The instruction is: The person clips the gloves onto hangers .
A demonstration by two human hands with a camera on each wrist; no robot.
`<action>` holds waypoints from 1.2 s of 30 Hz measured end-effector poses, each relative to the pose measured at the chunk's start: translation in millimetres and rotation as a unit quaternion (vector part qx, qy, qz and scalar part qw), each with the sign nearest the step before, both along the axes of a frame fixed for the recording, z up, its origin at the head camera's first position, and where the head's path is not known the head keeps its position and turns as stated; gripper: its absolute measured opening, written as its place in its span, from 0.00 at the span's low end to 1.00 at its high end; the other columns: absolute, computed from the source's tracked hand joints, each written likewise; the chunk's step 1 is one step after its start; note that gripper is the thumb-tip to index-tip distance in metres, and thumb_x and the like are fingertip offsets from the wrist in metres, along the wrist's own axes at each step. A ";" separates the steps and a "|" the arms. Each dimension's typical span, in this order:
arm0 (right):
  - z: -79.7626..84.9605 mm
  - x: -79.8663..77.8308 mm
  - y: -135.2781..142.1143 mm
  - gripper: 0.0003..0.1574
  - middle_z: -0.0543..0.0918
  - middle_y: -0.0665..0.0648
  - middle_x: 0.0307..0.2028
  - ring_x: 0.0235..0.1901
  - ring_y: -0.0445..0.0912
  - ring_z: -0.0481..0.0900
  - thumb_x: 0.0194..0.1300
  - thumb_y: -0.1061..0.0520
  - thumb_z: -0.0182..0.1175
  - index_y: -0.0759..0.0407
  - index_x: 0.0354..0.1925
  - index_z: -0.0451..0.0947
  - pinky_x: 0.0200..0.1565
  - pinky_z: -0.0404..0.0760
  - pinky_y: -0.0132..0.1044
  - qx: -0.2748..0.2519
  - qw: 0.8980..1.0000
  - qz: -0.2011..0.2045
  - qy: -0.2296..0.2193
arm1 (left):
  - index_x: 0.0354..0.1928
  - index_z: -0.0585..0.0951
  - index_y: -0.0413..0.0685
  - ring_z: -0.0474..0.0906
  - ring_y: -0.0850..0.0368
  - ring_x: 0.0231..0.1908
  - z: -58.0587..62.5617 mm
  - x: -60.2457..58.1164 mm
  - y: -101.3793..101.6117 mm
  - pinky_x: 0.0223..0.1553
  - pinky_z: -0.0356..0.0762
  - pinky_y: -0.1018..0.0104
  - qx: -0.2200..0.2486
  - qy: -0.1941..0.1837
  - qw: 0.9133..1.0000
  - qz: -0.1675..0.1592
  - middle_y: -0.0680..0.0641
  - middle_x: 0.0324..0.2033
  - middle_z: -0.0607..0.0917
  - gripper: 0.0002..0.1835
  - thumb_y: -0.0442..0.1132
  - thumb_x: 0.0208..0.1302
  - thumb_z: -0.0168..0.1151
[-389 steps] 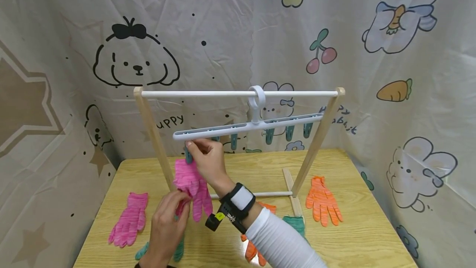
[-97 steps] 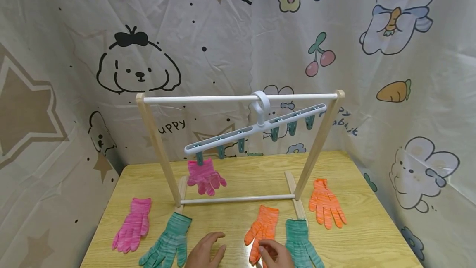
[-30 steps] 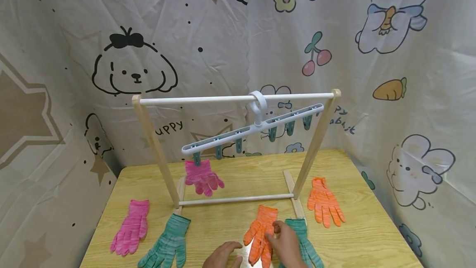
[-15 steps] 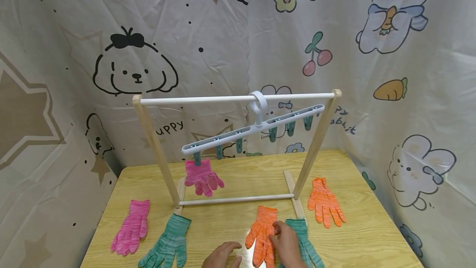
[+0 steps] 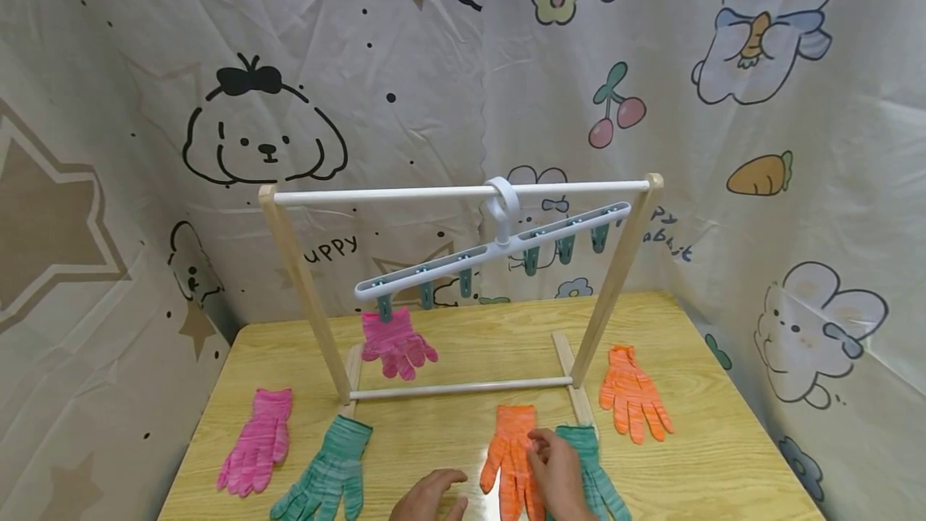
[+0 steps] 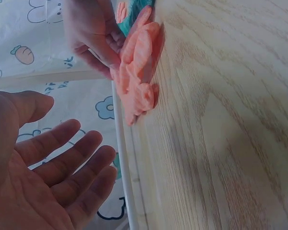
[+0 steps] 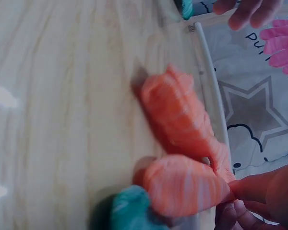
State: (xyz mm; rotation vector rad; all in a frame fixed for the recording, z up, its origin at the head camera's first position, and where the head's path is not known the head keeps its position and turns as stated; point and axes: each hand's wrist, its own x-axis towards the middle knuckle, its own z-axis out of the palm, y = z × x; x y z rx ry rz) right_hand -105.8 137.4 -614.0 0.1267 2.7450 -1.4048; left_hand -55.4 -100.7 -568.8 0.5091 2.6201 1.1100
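An orange glove [image 5: 513, 457] lies at the front of the table, its cuff pointing to the back. My right hand [image 5: 560, 469] pinches its edge on the right side, between thumb and fingers, as the right wrist view shows. My left hand [image 6: 62, 167] hovers left of that glove with fingers apart and nothing in them. Partly behind my right hand is a green glove [image 5: 579, 442]. One pink glove [image 5: 396, 346] hangs from the leftmost clip [image 5: 385, 309] of a white hanger [image 5: 434, 269]; the hanger's other clips hold nothing.
The hanger hooks over the white rod [image 5: 376, 195] of a wooden stand [image 5: 307, 296]. On the table [image 5: 448, 424] lie a second pink glove [image 5: 256, 441], another green glove [image 5: 329, 465] and another orange glove [image 5: 632, 392]. A printed curtain [image 5: 434, 87] surrounds the table.
Earlier, my hands were clipping the pink glove; it now hangs free. My hands came down to the front orange glove, which has since turned a little, its fingers swinging right.
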 end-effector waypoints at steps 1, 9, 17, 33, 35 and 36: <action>1.5 0.7 -0.1 0.13 0.77 0.49 0.26 0.24 0.39 0.76 0.57 0.63 0.62 0.64 0.42 0.80 0.25 0.76 0.34 -0.003 1.000 -0.003 0.004 | 0.49 0.80 0.46 0.79 0.50 0.44 0.5 -0.1 0.0 0.40 0.78 0.53 0.000 -0.003 1.000 0.002 0.47 0.45 0.82 0.22 0.55 0.65 0.53; 17.3 4.8 -0.2 0.13 0.78 0.50 0.27 0.23 0.39 0.75 0.57 0.63 0.62 0.63 0.43 0.80 0.24 0.76 0.33 -0.015 0.999 -0.021 0.022 | 0.50 0.80 0.47 0.78 0.50 0.46 3.3 -0.8 0.7 0.41 0.78 0.52 -0.004 -0.006 1.000 0.009 0.48 0.46 0.82 0.25 0.58 0.64 0.53; 24.8 7.5 -2.3 0.13 0.78 0.50 0.28 0.22 0.38 0.74 0.58 0.62 0.62 0.62 0.44 0.81 0.24 0.76 0.32 -0.024 0.998 -0.045 0.045 | 0.50 0.79 0.47 0.78 0.51 0.44 4.9 -2.0 1.0 0.39 0.78 0.53 -0.014 0.005 1.000 0.011 0.48 0.46 0.82 0.22 0.56 0.64 0.54; 42.7 7.9 -2.4 0.13 0.79 0.51 0.30 0.23 0.37 0.74 0.60 0.61 0.61 0.61 0.45 0.81 0.26 0.77 0.31 -0.051 0.994 -0.061 0.072 | 0.51 0.79 0.50 0.78 0.52 0.47 10.1 -3.7 0.8 0.40 0.79 0.55 -0.023 0.061 0.998 0.016 0.50 0.47 0.82 0.26 0.62 0.65 0.48; 45.7 8.8 -2.4 0.14 0.79 0.51 0.30 0.23 0.37 0.74 0.59 0.61 0.61 0.61 0.45 0.81 0.26 0.77 0.31 -0.054 0.994 -0.060 0.072 | 0.51 0.79 0.50 0.78 0.52 0.47 9.3 -4.8 0.3 0.40 0.79 0.55 -0.025 0.071 0.997 0.017 0.51 0.47 0.82 0.26 0.62 0.66 0.47; 47.6 9.2 -2.5 0.14 0.79 0.51 0.30 0.23 0.37 0.74 0.59 0.60 0.61 0.61 0.45 0.81 0.26 0.78 0.31 -0.055 0.994 -0.060 0.072 | 0.51 0.79 0.50 0.78 0.53 0.47 9.0 -5.2 0.0 0.41 0.79 0.55 -0.026 0.077 0.997 0.017 0.51 0.47 0.82 0.26 0.61 0.66 0.47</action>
